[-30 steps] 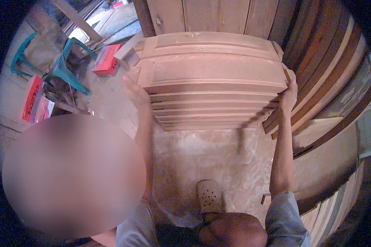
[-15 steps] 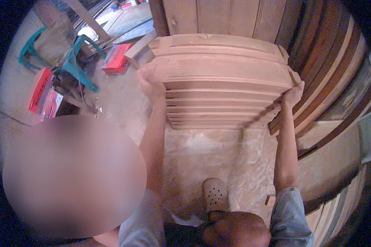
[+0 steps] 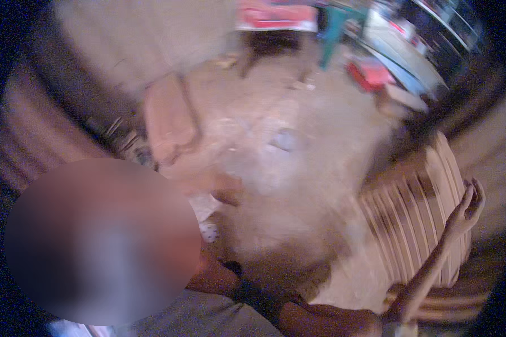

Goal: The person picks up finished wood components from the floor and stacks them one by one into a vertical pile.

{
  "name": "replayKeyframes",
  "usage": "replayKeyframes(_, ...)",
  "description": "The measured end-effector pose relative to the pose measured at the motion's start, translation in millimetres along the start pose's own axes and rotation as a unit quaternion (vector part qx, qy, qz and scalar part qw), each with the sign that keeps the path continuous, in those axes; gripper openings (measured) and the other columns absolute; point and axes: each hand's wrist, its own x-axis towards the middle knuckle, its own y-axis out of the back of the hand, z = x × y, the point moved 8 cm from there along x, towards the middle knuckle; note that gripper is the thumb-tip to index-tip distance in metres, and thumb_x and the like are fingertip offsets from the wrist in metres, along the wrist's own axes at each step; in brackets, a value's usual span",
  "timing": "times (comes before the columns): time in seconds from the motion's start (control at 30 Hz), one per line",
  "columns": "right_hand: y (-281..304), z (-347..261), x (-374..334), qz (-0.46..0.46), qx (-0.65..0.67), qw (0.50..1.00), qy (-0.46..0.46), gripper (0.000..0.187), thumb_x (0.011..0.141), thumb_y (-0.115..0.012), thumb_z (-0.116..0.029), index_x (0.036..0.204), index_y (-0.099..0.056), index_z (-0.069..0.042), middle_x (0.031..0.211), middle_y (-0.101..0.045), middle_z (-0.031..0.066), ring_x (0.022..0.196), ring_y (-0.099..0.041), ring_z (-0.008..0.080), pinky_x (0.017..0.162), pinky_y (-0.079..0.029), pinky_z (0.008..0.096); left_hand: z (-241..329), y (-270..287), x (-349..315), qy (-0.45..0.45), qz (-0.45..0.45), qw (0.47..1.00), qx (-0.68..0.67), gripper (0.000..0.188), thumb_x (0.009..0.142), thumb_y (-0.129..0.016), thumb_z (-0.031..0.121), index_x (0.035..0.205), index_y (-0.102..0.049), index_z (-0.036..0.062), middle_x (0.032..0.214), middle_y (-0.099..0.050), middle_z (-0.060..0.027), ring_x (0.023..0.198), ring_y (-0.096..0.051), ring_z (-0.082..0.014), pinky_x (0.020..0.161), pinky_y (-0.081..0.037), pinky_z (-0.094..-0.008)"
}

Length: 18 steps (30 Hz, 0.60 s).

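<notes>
Stack of pale-brown, flat wooden panels is located at the person's right, its outer edge adjacent to the bare right hand. The right hand is unclenched, fingers loosely curved; contact with the panels cannot be confirmed. The left hand's state cannot be determined.

The floor is of pale brown colour, with some whitish patches near its middle. At the upper left there is a plain beige wall. At the top one sees a low dark stand, and beside it, a part of a teal chair. The light is uneven.
</notes>
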Motion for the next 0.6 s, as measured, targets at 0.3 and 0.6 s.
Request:
replayKeyframes(0.3, -411, -257, -151, -0.619, 0.106, 0.773, 0.09, 0.034, 0.087, -0.061, -0.013, 0.117, -0.052, -0.002, 0.103, -0.059, 0.009, 0.092, -0.059, 0.0179, 0.081, -0.048, 0.0324, 42, -225, -63, 0.072, 0.361, 0.711, -0.599, 0.044, 0.09, -0.052, 0.038, 0.119, -0.052, 0.0049, 0.113, -0.056, -0.0198, 0.106, -0.054, -0.0357, 0.089, -0.044, -0.046)
replayKeyframes(0.6, -650, -324, -487, -0.586, 0.498, 0.522, -0.369, 0.04, 0.089, -0.057, -0.033, 0.119, -0.05, -0.008, 0.089, -0.059, 0.0092, 0.085, -0.057, 0.0221, 0.081, -0.049, 0.0418, 19, -229, -66, 0.107, 0.397, 0.582, -0.702, 0.046, 0.088, -0.054, 0.036, 0.122, -0.048, 0.0043, 0.116, -0.054, -0.0208, 0.109, -0.051, -0.037, 0.092, -0.042, -0.0458)
